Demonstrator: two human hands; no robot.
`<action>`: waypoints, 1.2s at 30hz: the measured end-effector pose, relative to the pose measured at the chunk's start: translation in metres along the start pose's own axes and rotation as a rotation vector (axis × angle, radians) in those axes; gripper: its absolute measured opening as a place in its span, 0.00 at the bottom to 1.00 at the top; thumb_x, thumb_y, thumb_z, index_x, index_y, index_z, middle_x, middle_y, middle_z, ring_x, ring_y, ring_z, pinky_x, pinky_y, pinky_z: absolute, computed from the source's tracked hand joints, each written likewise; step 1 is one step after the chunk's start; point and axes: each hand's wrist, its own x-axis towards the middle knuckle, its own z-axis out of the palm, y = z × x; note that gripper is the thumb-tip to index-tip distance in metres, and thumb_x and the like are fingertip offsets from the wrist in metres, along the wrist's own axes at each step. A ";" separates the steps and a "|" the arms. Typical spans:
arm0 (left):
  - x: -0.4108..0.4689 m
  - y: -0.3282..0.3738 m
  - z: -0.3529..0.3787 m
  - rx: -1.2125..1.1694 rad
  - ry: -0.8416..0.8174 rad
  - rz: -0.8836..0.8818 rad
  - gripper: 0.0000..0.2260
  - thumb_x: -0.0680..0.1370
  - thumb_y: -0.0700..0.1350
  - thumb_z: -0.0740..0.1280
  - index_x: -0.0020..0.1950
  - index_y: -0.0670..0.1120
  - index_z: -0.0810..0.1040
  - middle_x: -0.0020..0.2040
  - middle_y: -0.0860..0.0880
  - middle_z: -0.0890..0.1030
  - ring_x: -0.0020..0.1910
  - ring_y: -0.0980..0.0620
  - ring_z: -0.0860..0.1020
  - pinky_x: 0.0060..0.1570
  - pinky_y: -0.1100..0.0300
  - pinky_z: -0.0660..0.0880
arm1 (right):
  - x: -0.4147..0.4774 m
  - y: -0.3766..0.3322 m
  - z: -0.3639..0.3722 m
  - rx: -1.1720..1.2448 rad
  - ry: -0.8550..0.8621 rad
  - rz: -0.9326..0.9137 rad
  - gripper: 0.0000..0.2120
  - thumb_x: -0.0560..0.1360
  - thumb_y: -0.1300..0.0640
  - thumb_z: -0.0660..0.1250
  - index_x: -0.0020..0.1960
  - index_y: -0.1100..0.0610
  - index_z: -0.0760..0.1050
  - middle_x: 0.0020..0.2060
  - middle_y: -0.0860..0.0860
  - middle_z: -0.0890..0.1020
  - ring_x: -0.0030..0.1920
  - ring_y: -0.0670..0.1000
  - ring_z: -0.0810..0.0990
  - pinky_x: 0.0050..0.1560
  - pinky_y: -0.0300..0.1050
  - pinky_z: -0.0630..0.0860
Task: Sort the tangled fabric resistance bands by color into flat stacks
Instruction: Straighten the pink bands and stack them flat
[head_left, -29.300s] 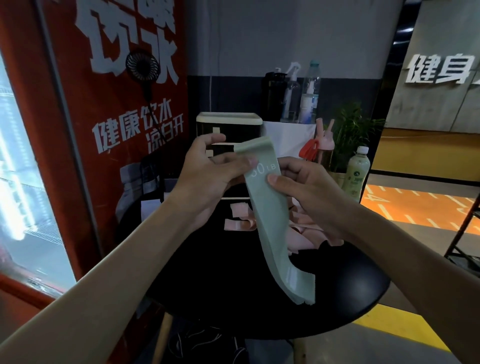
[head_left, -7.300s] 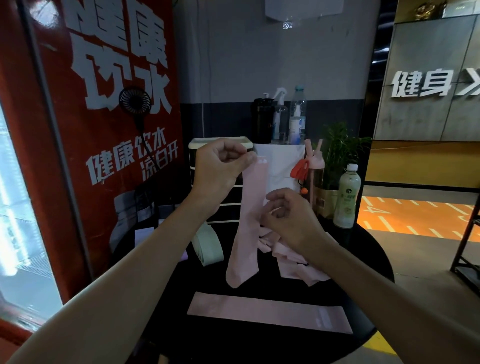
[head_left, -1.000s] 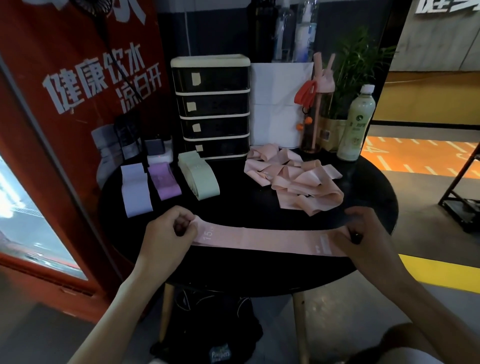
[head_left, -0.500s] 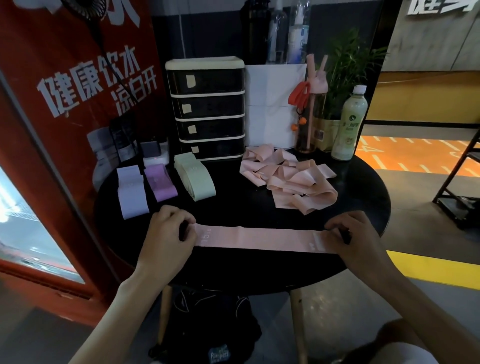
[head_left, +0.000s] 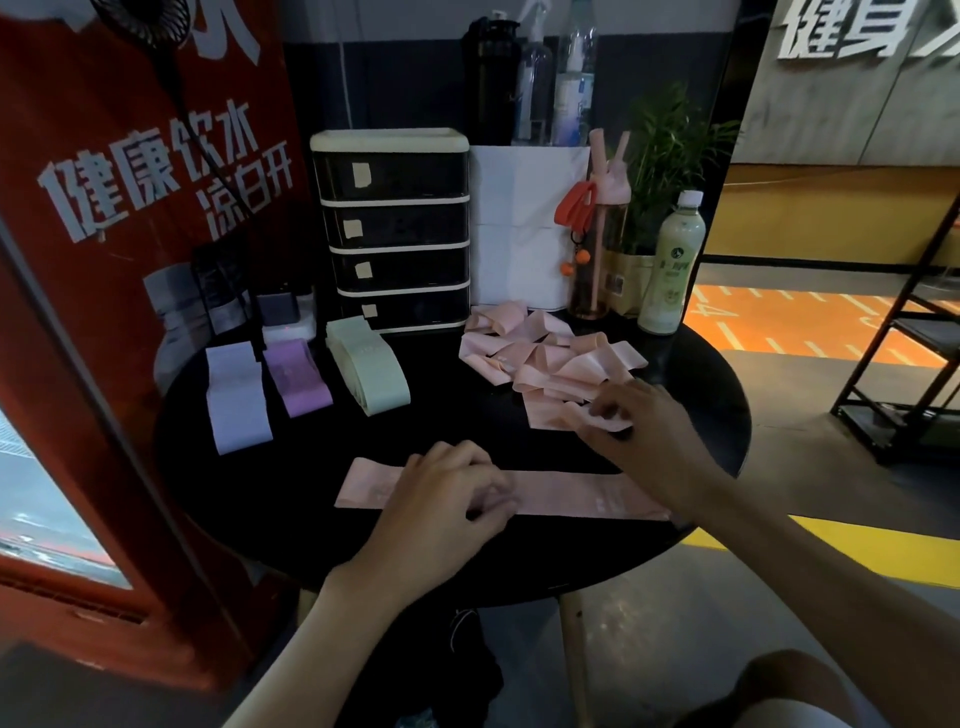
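The tangled pink bands lie at the table's far right, soft, light and limp; best taken by a free edge. The right hand pinches one there. The left hand, loosely curled, rests on the flat pink stack near. Three stacks sit far left: lavender, purple, green.

On the worktop lie 3 sorted stacks: 1 pale lavender stack, 1 purple stack and 1 mint green stack. There is also 1 flat pink band and 1 tangled pink heap. Behind stand 1 drawer unit with 4 drawers and 1 pale green bottle.
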 end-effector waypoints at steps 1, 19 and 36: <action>0.000 0.000 0.000 0.000 0.005 0.005 0.09 0.78 0.57 0.68 0.54 0.56 0.82 0.51 0.61 0.74 0.52 0.59 0.69 0.54 0.58 0.66 | 0.009 -0.002 0.002 -0.050 -0.028 -0.007 0.11 0.73 0.44 0.71 0.51 0.49 0.78 0.49 0.45 0.76 0.53 0.50 0.73 0.52 0.50 0.71; 0.001 -0.003 0.002 0.001 -0.010 -0.003 0.09 0.78 0.59 0.67 0.53 0.57 0.81 0.52 0.62 0.73 0.53 0.60 0.69 0.54 0.58 0.66 | 0.071 -0.015 0.010 -0.023 -0.067 -0.094 0.12 0.77 0.55 0.60 0.37 0.56 0.75 0.39 0.50 0.79 0.45 0.55 0.75 0.45 0.53 0.74; 0.076 0.029 -0.076 -0.190 0.330 0.049 0.02 0.77 0.43 0.70 0.49 0.50 0.81 0.46 0.57 0.79 0.46 0.58 0.77 0.47 0.61 0.74 | 0.105 -0.067 -0.101 0.271 0.142 -0.278 0.08 0.82 0.60 0.60 0.50 0.51 0.76 0.39 0.39 0.77 0.38 0.37 0.75 0.38 0.32 0.67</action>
